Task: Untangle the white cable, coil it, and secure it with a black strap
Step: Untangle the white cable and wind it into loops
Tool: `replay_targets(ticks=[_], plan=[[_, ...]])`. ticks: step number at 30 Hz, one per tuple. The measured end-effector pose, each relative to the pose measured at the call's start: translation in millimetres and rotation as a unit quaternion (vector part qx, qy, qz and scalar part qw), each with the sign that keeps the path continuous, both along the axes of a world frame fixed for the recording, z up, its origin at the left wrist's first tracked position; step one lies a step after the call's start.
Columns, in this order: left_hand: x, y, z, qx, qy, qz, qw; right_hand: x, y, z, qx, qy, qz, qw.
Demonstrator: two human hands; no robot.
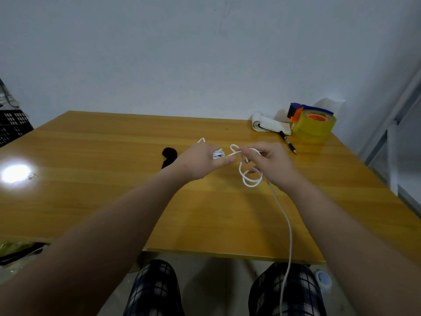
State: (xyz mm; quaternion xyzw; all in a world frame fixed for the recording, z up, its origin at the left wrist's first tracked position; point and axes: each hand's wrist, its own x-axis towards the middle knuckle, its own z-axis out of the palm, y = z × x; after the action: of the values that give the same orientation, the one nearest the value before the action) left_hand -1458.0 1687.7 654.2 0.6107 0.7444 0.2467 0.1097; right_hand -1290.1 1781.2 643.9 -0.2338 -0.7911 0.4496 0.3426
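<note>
Head view, and plenty is hidden. The left hand (200, 161) covers most of a small white bundle, so only a sliver peeks out past its knuckles. The black strap (169, 156) is partly tucked behind the left wrist, its full shape hard to read. The long tail of the white cable (248, 176) runs off the near table edge, down over the lap and out of frame.

Two hands are up, close together over the middle of the table (114, 190). The left one grips that bunched cable, thumb stretched rightward. The right hand (271, 163) pinches the strand with curled fingers, and two loose loops hang beneath it, one small loop poking up between the hands. There is one strap, lying on the table just left of the hands.

Far right sit one notepad (268, 125), one pen (288, 142) and one tape roll (315, 125).

The cable looks braided and thin, the strap soft and matte. The table is glossy yellow wood with a bright glare at the left. The tape is translucent yellow on an orange core.
</note>
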Motion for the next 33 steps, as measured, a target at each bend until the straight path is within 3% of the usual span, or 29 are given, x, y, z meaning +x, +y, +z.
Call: replay_targets(ticks=[3, 6, 10, 13, 15, 16, 17, 19, 21, 23, 25, 26, 27, 29, 31, 33], plan=[[-3, 2, -14, 0.016, 0.016, 0.030, 0.999, -10, -6, -8, -0.062, 0.069, -0.119, 0.989], [-14, -3, -29, 0.027, 0.028, 0.066, 0.997, -6, 6, -4, -0.201, 0.142, -0.253, 0.936], [-28, -13, -42, 0.015, -0.022, 0.122, 0.992, -4, 10, -5, -0.324, 0.225, -0.268, 0.879], [-34, -12, -46, 0.017, -0.087, 0.189, 0.978, -10, 2, -3, -0.413, 0.375, -0.248, 0.792], [-52, -21, -48, 0.059, -0.206, 0.286, 0.934, 6, 15, -1, -0.451, 0.486, -0.243, 0.708], [-63, -30, -48, 0.073, -0.253, 0.325, 0.909, 17, 24, -1, -0.447, 0.491, -0.253, 0.703], [-70, -38, -47, 0.070, -0.261, 0.342, 0.900, 27, 30, 0, -0.421, 0.439, -0.272, 0.746], [-74, -44, -48, 0.048, -0.238, 0.329, 0.913, 29, 29, -3, -0.295, 0.190, -0.290, 0.890], [-63, -35, -48, 0.044, -0.217, 0.285, 0.933, 14, 16, -13, -0.143, -0.030, -0.214, 0.966], [-48, -22, -46, 0.067, -0.208, 0.235, 0.947, -3, 5, -28, -0.020, -0.211, -0.116, 0.970], [-37, -16, -44, 0.080, -0.193, 0.194, 0.958, -14, -1, -36, 0.106, -0.411, -0.103, 0.900], [-34, -15, -43, 0.075, -0.184, 0.174, 0.964, -17, -4, -37, 0.152, -0.462, -0.122, 0.865], [-32, -14, -42, 0.059, -0.163, 0.158, 0.972, -19, -8, -34, 0.180, -0.461, -0.145, 0.857], [-26, -12, -40, 0.020, -0.093, 0.143, 0.985, -24, -22, -20, 0.190, -0.317, -0.165, 0.915], [-19, -9, -32, 0.005, -0.029, 0.134, 0.990, -34, -38, -4, 0.045, -0.124, -0.092, 0.987], [-10, -6, -23, -0.025, 0.063, 0.094, 0.993, -43, -50, 8, -0.091, -0.069, -0.019, 0.993]])
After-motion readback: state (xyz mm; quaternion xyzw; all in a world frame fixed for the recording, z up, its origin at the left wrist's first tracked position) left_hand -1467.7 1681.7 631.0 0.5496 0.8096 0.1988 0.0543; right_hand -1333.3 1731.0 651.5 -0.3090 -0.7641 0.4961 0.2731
